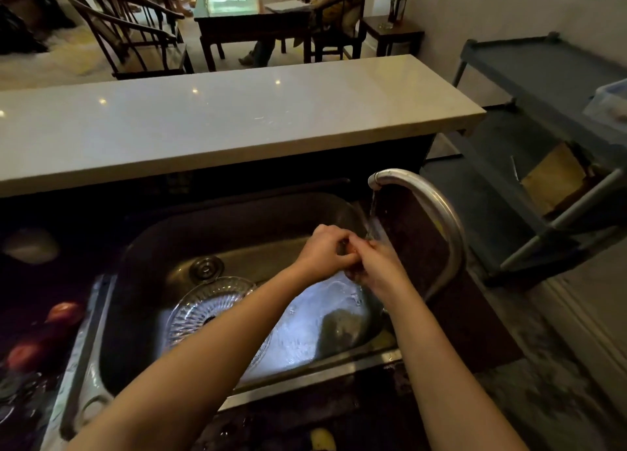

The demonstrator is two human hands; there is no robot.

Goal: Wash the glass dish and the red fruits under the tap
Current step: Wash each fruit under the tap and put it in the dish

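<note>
The ribbed glass dish (207,311) lies flat in the steel sink (237,220), its right part hidden under my left forearm. Two red fruits (64,312) (23,355) sit on the dark counter left of the sink. My left hand (322,250) and my right hand (376,264) are pressed together with curled fingers just below the curved tap (437,209), where a thin stream of water falls onto them. Whether anything is held between them is hidden by the fingers.
Shallow water shines on the sink floor around a drain plug (206,268). A pale bar counter (237,118) runs behind the sink. A grey shelf trolley (549,165) stands at the right. Chairs and a dark table are beyond the counter.
</note>
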